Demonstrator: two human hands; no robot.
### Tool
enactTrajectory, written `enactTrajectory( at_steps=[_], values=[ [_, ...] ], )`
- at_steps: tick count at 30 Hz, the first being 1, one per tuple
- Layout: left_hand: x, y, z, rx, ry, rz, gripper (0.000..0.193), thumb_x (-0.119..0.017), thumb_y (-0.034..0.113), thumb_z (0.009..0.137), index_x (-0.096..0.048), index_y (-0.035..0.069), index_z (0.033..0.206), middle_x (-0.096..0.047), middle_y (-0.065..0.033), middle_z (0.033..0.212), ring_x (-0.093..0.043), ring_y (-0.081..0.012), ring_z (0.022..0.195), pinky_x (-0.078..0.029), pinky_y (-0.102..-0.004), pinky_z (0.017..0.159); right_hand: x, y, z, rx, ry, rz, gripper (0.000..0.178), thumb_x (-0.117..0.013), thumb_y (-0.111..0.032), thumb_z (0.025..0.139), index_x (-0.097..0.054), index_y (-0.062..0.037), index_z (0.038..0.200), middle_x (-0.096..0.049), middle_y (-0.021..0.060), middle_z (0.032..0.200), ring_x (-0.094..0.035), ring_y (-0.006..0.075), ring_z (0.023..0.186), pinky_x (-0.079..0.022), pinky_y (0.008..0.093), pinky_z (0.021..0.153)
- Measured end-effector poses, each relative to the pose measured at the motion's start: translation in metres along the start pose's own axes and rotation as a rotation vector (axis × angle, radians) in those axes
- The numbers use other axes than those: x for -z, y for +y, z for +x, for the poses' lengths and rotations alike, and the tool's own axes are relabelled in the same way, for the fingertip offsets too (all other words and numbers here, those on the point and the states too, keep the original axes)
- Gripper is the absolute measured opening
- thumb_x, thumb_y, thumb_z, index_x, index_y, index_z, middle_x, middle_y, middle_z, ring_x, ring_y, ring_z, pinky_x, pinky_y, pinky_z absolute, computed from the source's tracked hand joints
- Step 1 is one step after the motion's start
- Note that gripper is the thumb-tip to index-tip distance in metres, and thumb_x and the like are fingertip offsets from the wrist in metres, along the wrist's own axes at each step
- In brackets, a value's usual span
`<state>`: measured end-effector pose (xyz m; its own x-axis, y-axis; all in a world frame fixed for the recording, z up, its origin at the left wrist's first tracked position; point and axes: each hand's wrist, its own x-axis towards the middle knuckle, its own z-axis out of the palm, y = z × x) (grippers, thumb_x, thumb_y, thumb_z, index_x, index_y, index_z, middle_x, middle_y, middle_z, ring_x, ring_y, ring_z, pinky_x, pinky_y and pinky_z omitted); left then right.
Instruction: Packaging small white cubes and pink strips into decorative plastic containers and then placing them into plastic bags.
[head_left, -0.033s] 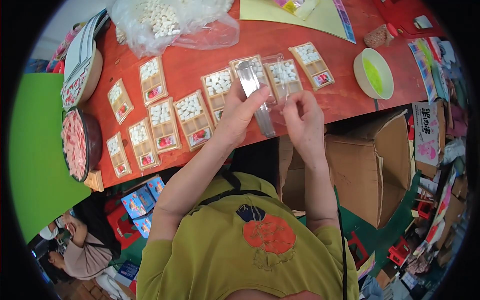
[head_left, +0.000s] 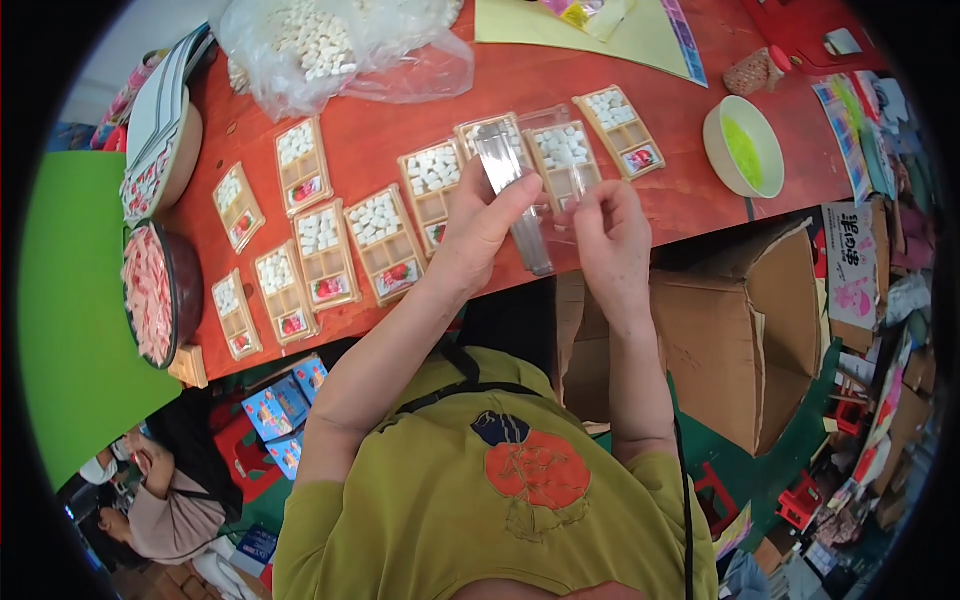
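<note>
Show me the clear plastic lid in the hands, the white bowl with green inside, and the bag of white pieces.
clear plastic lid (head_left: 505, 170), head view, on its upper end above the left thumb.
white bowl (head_left: 716, 150), head view, on its left rim.
bag of white pieces (head_left: 320, 40), head view, on the heap inside.

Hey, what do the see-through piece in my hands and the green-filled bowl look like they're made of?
See-through piece: likely thin clear plastic, glossy; the trays show through it, held by the left hand and right hand. Bowl: smooth white, plastic or ceramic; cannot tell which.
</note>
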<state>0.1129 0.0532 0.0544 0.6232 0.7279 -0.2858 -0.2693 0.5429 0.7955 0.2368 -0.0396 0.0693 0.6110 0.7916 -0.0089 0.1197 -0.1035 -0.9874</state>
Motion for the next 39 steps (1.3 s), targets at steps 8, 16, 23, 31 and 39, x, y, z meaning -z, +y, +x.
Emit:
enactTrajectory(
  at_steps=[8, 16, 23, 31, 39],
  values=[
    [-0.054, -0.016, 0.044, -0.059, -0.124, -0.002, 0.064, -0.076, 0.024, 0.087, -0.038, -0.001, 0.132, -0.056, -0.0109, 0.121, -0.057, -0.0157, 0.110, -0.047, -0.0334, 0.097, 0.030, 0.009, 0.055, 0.185, 0.262, -0.252, 0.023, -0.059, -0.015, 0.099, -0.060, 0.0026, 0.115, -0.059, 0.0004, 0.084, -0.054, 0.0057, 0.073, -0.046, 0.0214, 0.065],
    [-0.063, -0.026, 0.065, 0.057, -0.153, -0.106, 0.072, -0.074, 0.036, 0.087, -0.037, -0.002, 0.136, -0.054, -0.0129, 0.125, -0.057, -0.0194, 0.112, -0.045, -0.0362, 0.099, 0.092, 0.060, 0.141, -0.036, 0.133, -0.054, 0.035, -0.067, -0.025, 0.095, -0.066, 0.0038, 0.115, -0.069, 0.0059, 0.096, -0.062, 0.0080, 0.078, -0.050, 0.0222, 0.065],
    [-0.045, -0.017, 0.058, 0.119, -0.104, -0.091, 0.072, -0.071, 0.039, 0.089, -0.039, -0.002, 0.138, -0.051, -0.0122, 0.131, -0.059, -0.0214, 0.114, -0.052, -0.0379, 0.090, 0.090, 0.075, 0.146, 0.050, 0.163, -0.538, 0.032, -0.068, -0.025, 0.092, -0.070, 0.0005, 0.111, -0.068, 0.0068, 0.091, -0.061, 0.0104, 0.079, -0.049, 0.0246, 0.068],
    [-0.020, -0.009, 0.032, 0.093, -0.180, -0.095, 0.070, -0.065, 0.033, 0.093, -0.031, -0.003, 0.143, -0.046, -0.0158, 0.140, -0.060, -0.0243, 0.114, -0.055, -0.0395, 0.087, 0.072, 0.060, 0.144, 0.080, 0.229, -0.978, 0.033, -0.062, -0.037, 0.093, -0.071, -0.0110, 0.112, -0.063, 0.0128, 0.096, -0.064, 0.0281, 0.088, -0.050, 0.0388, 0.077],
    [0.000, -0.001, 0.000, 0.132, -0.154, -0.108, 0.074, -0.069, 0.033, 0.090, -0.031, -0.001, 0.144, -0.047, -0.0154, 0.140, -0.059, -0.0257, 0.116, -0.056, -0.0398, 0.085, 0.059, 0.070, 0.150, 0.446, 0.331, -1.222, 0.038, -0.059, -0.033, 0.095, -0.061, -0.0128, 0.127, -0.060, 0.0123, 0.116, -0.055, 0.0308, 0.114, -0.042, 0.0473, 0.093]
  ],
)
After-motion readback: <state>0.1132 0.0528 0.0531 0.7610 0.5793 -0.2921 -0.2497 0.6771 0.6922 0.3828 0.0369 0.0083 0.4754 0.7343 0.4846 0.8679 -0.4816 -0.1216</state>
